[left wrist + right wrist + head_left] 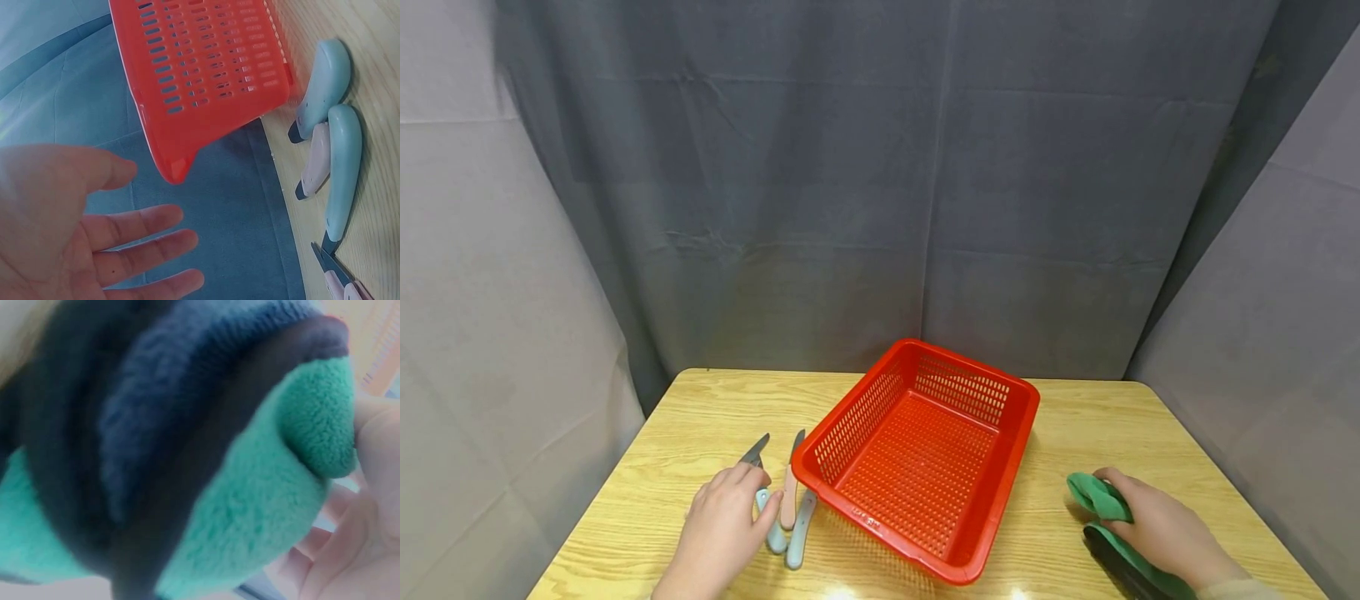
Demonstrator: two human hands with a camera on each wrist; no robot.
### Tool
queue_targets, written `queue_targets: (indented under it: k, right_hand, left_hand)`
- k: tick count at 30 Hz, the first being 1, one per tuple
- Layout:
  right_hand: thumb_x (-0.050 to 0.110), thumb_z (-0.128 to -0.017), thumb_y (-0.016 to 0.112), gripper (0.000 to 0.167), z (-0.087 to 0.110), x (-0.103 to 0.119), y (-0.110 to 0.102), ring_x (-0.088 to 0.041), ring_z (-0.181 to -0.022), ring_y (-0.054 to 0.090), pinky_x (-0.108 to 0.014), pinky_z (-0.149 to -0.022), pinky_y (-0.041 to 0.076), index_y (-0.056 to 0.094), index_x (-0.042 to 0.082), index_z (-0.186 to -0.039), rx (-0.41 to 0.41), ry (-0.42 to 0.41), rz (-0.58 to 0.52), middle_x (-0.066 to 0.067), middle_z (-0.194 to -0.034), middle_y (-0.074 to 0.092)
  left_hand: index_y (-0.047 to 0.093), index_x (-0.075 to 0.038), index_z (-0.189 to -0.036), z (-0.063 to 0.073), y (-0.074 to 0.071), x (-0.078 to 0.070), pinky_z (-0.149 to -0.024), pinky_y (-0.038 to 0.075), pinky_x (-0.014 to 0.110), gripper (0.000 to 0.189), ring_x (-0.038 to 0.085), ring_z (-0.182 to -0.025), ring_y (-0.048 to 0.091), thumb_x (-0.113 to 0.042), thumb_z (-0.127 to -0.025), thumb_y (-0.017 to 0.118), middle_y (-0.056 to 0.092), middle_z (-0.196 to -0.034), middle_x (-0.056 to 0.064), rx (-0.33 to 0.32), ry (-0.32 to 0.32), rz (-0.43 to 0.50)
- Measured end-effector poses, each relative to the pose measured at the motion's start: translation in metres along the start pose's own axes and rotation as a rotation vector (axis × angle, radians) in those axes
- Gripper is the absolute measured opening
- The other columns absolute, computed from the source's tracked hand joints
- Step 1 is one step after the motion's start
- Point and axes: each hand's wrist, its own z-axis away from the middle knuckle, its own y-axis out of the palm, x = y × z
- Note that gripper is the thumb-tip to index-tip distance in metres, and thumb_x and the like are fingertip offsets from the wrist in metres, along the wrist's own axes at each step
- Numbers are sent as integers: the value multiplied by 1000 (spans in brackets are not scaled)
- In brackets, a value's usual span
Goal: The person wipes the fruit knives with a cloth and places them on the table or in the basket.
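Over the left part of the wooden table, my left hand [718,525] has its fingers extended, holding nothing in the left wrist view. Close beside it lie knives with dark blades: one with a pink handle [788,500] and others with light blue handles [801,529]. Pink handle ends [340,289] show at the lower edge of the left wrist view. My right hand [1168,529] grips a fleecy green cloth [1097,496] with black edging at the table's right. The cloth is bunched, and a dark blue fleecy part [162,394] shows in the right wrist view.
A red plastic basket [880,527] with slotted walls stands at an angle mid-table, its near left corner close to the knives. Behind the wooden table [737,400] hangs a grey curtain [820,208]. Pale cloth panels [490,333] flank both sides.
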Motion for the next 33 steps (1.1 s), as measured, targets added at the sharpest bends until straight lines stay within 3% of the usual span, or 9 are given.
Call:
queue_targets:
  k: [8,15,19,24,27,33]
  right_hand:
    - [21,-84,84,62,4,11,-13,-41,-112,67,-58,-83,54,55,13,-139,-163,20,-52,-20,-129,67]
    - [15,-83,85,63,10,27,-22,-39,-104,68,-55,-74,53,56,14,-138,-353,-11,-100,-18,-123,69]
    - [16,-83,86,64,13,39,-27,-41,-104,67,-58,-74,52,56,14,-139,-403,-8,-124,-19,-123,68]
    - [14,-82,87,65,16,54,-34,-40,-106,65,-60,-78,51,57,14,-140,-446,-1,-143,-18,-125,67]
    - [13,-79,88,66,18,62,-38,-35,-105,64,-52,-79,50,58,15,-138,-493,-7,-134,-14,-123,68]
    - [8,-72,91,71,24,76,-41,-15,-102,58,-22,-83,40,62,19,-135,-607,-71,-131,-6,-117,70]
  left_hand:
    - [71,-14,-89,1,2,-1,-80,55,49,16,24,-92,68,-27,-88,80,68,-91,0,-15,22,1]
    - [70,-15,-88,1,1,-2,-73,54,43,18,18,-85,64,-28,-87,81,65,-88,-3,2,35,-2]
    - [70,-15,-88,1,1,-2,-72,53,42,17,17,-82,62,-28,-87,82,65,-87,-3,9,39,1]
    - [70,-15,-88,1,3,-3,-80,56,46,18,20,-85,67,-28,-88,81,67,-87,0,27,35,2]
    - [70,-15,-88,0,6,-2,-77,55,44,18,19,-84,67,-28,-88,81,67,-87,0,35,36,-3]
    - [70,-15,-87,0,12,3,-64,47,36,19,11,-72,59,-28,-86,83,64,-82,-3,64,54,-31]
